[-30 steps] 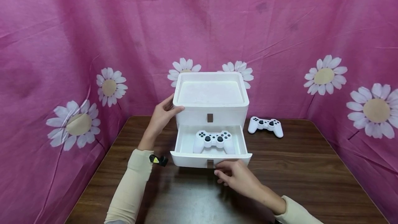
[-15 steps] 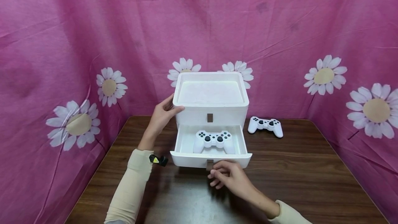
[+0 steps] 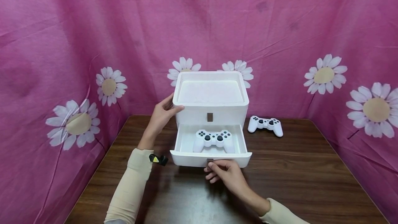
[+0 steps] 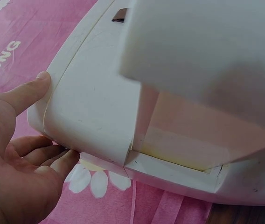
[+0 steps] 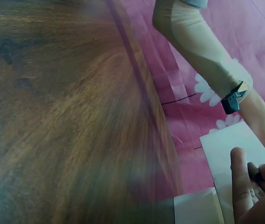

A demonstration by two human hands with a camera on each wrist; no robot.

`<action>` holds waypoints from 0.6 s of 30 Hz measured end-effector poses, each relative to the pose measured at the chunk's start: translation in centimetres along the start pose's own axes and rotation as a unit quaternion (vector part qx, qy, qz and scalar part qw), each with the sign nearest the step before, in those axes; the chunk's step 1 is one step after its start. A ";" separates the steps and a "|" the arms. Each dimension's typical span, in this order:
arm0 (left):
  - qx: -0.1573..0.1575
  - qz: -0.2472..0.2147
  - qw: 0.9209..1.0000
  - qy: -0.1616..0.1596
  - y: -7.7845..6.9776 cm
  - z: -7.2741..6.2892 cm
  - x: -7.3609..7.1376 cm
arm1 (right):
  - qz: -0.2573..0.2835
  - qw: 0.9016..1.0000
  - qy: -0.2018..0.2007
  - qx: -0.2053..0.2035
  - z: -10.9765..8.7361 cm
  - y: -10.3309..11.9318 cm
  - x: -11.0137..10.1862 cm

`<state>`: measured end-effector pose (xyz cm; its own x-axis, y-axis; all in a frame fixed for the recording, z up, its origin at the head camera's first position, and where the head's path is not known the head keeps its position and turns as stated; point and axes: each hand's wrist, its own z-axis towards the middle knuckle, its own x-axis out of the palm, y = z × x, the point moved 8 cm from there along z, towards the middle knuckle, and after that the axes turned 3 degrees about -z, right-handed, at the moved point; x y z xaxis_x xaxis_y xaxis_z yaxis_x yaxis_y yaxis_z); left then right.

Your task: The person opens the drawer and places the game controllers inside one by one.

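Observation:
A white two-drawer unit (image 3: pixel 192 116) stands at the back of the wooden table. Its lower drawer (image 3: pixel 189 160) is pulled out, and a white game controller (image 3: pixel 228 145) lies inside. My left hand (image 3: pixel 159 117) grips the unit's left side near the top, thumb on the front edge; in the left wrist view its fingers (image 4: pixel 67 163) curl against the side wall. At the drawer front, my right hand (image 3: pixel 231 177) pinches the brown pull tab (image 3: pixel 209 162) between thumb and fingers. The right wrist view shows the dark tab (image 5: pixel 254 171) between those fingers.
Another white game controller (image 3: pixel 265 126) lies on the table right of the unit. The upper drawer is closed, with its own brown tab (image 3: pixel 210 117). A pink flowered curtain (image 3: pixel 280 37) hangs behind the table (image 3: pixel 298 168) and along both sides.
My right hand has slid left along the drawer front, from beside the brown tab onto it, and now pinches it. The left hand, the drawer and both controllers stay put.

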<state>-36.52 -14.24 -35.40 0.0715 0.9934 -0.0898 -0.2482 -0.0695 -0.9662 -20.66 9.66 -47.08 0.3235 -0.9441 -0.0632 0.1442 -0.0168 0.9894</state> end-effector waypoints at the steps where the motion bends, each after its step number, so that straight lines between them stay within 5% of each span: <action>1: 0.001 0.000 1.000 0.000 0.0 0.0 0.0 | 0.001 1.000 -0.003 0.001 0.0 0.1 0.0; 18: -0.004 0.004 1.000 0.004 -0.1 -0.2 -0.1 | -0.026 0.999 -0.021 0.010 3.4 0.5 -1.0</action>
<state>-36.32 -14.29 -35.32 0.0780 0.9919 -0.1004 -0.2419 -0.0789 -0.9671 -24.06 9.50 -46.11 0.2766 -0.9548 -0.1086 0.1401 -0.0718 0.9875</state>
